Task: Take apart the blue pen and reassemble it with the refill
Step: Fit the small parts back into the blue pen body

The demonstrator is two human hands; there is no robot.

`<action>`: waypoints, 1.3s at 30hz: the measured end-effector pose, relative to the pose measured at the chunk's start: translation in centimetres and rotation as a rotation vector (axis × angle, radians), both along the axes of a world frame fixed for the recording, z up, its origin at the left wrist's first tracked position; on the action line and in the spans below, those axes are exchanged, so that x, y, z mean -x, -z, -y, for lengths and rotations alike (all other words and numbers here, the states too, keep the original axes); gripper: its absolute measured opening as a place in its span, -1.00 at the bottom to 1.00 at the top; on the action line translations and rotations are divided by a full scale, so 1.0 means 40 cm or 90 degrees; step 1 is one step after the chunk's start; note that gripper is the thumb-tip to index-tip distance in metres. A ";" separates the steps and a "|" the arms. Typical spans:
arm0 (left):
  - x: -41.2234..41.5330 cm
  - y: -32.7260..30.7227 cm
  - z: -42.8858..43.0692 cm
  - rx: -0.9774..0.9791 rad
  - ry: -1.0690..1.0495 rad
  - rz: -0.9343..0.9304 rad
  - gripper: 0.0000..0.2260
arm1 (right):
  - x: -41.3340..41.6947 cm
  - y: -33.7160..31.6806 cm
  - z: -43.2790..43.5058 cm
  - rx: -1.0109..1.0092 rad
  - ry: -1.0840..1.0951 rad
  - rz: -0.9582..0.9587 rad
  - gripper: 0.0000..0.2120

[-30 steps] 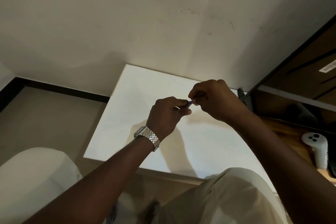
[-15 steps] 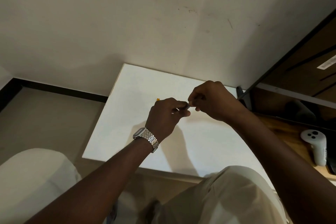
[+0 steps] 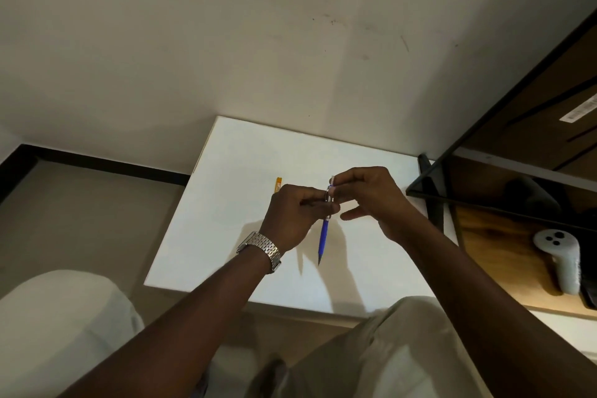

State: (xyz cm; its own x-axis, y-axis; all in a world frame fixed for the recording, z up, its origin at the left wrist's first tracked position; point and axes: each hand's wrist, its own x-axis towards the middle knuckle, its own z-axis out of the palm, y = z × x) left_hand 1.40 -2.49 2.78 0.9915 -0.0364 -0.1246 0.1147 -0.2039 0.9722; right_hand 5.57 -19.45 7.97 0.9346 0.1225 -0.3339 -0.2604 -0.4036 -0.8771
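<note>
I see blue pen (image 3: 324, 234) held above bench (image 3: 226, 203), long axis 12-to-6, tip at 6. Left hand (image 3: 295, 216) fingers clamped mid-barrel; right hand (image 3: 371, 197) fingers pinched on top end, at 12. I judge right hand nearer for pulling or unscrewing top.

The slim plastic pen (image 3: 323, 236) has a vivid blue lower barrel, a silvery metallic upper section and a dark tip. The flat square table top (image 3: 226, 220) is plain white, without pattern. A small object (image 3: 278, 183) lying on it is orange-yellow. The linked metal wristwatch band (image 3: 262, 249) is silver with a brick-like pattern of links. The trousers (image 3: 387, 349) are pale beige. The rounded handheld controller (image 3: 559, 255) is white with dark buttons, on a wood-grain brown shelf (image 3: 504, 255).
</note>
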 end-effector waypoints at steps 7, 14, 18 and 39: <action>0.005 0.054 0.014 -0.051 -0.022 -0.065 -0.68 | -0.055 0.075 -0.006 -0.046 0.113 -0.107 -0.85; -0.021 0.104 0.036 -0.097 -0.059 -0.084 -0.77 | -0.104 0.149 -0.027 -0.014 0.151 -0.157 -0.78; -0.053 0.110 0.047 -0.113 -0.055 -0.089 -0.78 | -0.127 0.180 -0.028 0.010 0.174 -0.137 -0.77; -0.075 0.137 0.049 -0.265 -0.019 -0.061 -0.74 | -0.115 0.228 -0.047 0.170 0.144 0.053 -0.93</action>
